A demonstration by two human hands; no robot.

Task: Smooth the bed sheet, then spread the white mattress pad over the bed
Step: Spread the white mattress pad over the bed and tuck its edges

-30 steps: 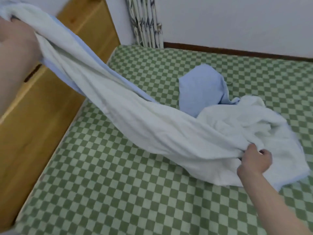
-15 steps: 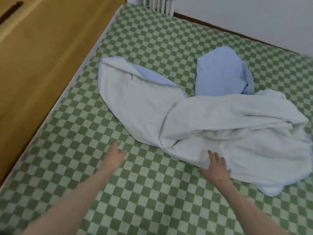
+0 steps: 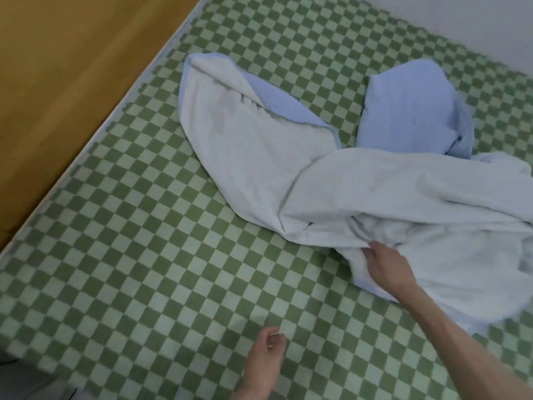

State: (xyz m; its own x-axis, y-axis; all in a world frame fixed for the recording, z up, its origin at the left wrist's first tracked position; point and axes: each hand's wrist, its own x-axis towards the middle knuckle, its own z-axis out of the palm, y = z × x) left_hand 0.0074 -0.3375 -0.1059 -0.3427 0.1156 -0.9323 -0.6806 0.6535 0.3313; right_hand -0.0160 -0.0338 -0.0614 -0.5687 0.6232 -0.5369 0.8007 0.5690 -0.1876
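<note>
The white mattress pad [image 3: 331, 186], with a pale blue underside, lies crumpled and twisted across the middle and right of the bed. One corner reaches toward the upper left, and a blue fold [image 3: 409, 111] sticks up at the back. The green and white checked bed sheet [image 3: 144, 255] covers the mattress under it. My right hand [image 3: 386, 264] pinches a fold at the pad's near edge. My left hand [image 3: 265, 359] hovers over the sheet near the bottom, fingers loosely curled, holding nothing.
A wooden headboard or cabinet side [image 3: 72, 67] runs along the left edge of the bed. A white wall [image 3: 476, 21] bounds the far side. A strip of grey floor [image 3: 26, 382] shows at the bottom left corner.
One second ago my left hand held the pad's corner high; it dropped that corner onto the bed and pulled back toward me. My right hand went from flat to gripping the pad's near fold.
</note>
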